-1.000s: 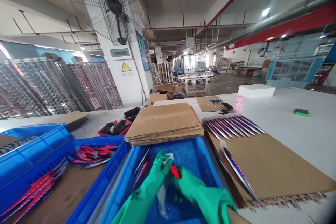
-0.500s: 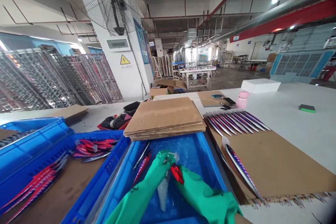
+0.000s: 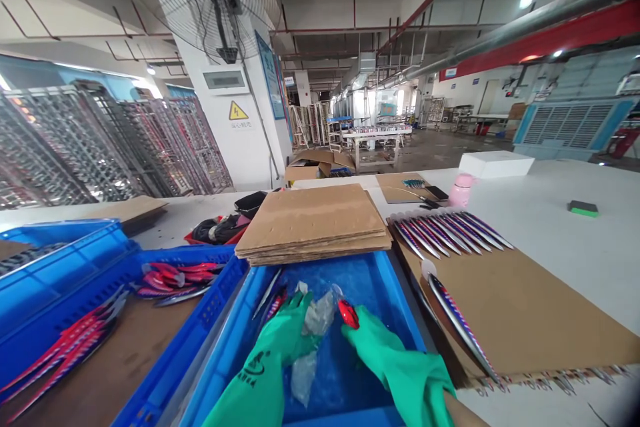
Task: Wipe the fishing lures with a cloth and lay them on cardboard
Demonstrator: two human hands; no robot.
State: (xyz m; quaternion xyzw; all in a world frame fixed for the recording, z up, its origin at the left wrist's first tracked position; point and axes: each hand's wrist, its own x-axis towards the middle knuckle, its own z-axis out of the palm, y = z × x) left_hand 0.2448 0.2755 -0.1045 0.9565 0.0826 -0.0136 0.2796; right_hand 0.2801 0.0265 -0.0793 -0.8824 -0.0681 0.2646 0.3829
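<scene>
Both hands work low inside the blue crate (image 3: pixel 400 300), which serves as the landmark here. Both wear green rubber gloves.

Left hand (image 3: pixel 287 333) — closed around a crumpled clear plastic bag (image 3: pixel 317 313), which bunches above the fingers and trails a loose tail down toward the crate's near wall. Right hand (image 3: pixel 373 340) — fingertips pinched on the red head of a fishing lure (image 3: pixel 347 313); only that red end shows, the rest hidden by glove and bag, so its full length cannot be read.

The two hands sit near each other, not touching. The lure's red tip lies just right of the bag's mouth, pointing up and left toward it. The right hand is the nearer one to the lure; the left holds the bag just beside it.

More lures (image 3: pixel 273 300) lie against the crate's left wall, long axes running away from the person. Beyond the crate's far wall — a stack of cardboard sheets (image 3: pixel 313 223). Right of the crate, a cardboard board (image 3: pixel 525 307) carries a row of striped lures (image 3: pixel 450 233) at its far end and one single lure (image 3: pixel 457 323) close to the crate. Left of the crate, a second blue crate (image 3: pixel 210 320) holds red lures (image 3: pixel 173 277).
</scene>
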